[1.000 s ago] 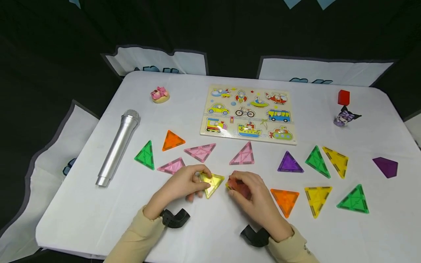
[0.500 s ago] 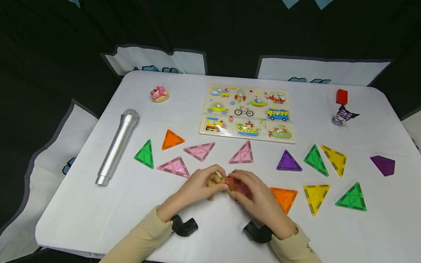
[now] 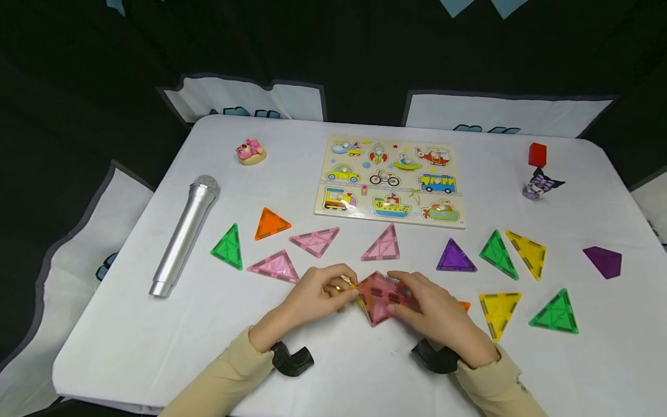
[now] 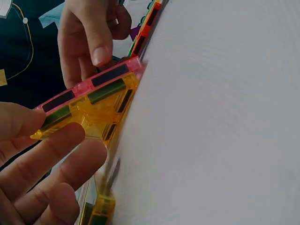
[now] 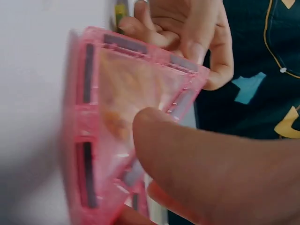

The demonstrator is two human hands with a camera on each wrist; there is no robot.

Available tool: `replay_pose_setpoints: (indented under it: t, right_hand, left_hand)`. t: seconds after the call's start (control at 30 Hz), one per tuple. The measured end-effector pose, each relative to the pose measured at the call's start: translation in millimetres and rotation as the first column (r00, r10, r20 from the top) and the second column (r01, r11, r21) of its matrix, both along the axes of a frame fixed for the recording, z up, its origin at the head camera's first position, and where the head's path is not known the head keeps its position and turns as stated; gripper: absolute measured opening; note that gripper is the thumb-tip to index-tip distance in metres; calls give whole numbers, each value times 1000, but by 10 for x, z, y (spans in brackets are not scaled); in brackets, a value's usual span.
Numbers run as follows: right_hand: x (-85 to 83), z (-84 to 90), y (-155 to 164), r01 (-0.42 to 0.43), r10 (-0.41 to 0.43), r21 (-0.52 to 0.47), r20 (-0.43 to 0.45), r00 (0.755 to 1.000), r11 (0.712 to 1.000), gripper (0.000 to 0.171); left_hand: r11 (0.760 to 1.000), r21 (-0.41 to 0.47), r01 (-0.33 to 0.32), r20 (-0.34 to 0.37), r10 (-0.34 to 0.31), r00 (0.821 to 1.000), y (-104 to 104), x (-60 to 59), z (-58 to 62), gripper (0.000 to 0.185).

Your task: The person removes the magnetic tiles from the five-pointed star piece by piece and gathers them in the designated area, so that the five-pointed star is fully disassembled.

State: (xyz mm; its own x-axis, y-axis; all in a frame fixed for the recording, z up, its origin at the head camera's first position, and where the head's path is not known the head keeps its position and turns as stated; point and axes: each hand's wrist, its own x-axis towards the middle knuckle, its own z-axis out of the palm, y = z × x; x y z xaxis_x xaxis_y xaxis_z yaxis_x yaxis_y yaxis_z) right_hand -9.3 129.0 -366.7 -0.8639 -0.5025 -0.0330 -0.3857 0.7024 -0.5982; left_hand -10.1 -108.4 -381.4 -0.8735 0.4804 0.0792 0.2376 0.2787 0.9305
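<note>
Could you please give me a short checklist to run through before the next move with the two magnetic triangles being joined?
1. Left hand grips the yellow triangle: ok, fingers lie against its face in the left wrist view.
2. Right hand grips the pink triangle: ok, thumb presses its face in the right wrist view.
3. Edges of the two triangles meet: ok, the pink edge lies along the yellow edge in the left wrist view.
4. Corners line up flush: cannot tell, the fingers hide them.
5. Orange triangle beside the right hand is out of the way: not ok, the hand covers most of it.
6. Table in front of the hands is bare: ok.
</note>
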Motion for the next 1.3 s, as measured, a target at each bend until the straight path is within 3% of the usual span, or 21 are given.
replay_pose_setpoints:
  t: [0.3,0.53,0.63,0.8,1.0,1.3]
  right_hand:
    - [-16,-79,-35,31,-29,-28,97,995,999,51]
    - [9,-81,-59,39,-32,-55,129,991,998,55]
    - [3,-87,-58,48,-35,-78,158,987,996,57]
    - [-11,-95,-57,27,-1,-140,185,983,990,58]
    - [15,-112,-79,-49,65,-116,141,988,992,61]
    - [6,-118,-101,-21,42,-145,146,988,989,47]
  left_hand:
    - [999,-25,32,60,-30,998,22,26,13,13]
    - [996,-38,-82,46,84,995,65,40,-8,17]
    - [995,-39,-93,35,94,995,63,46,-13,16]
    - [999,-14,-46,28,47,999,24,62,-5,17]
    - [1000,-23,19,6,-19,1000,-17,63,-5,19]
    - [997,-28,67,28,-66,997,-31,54,5,20]
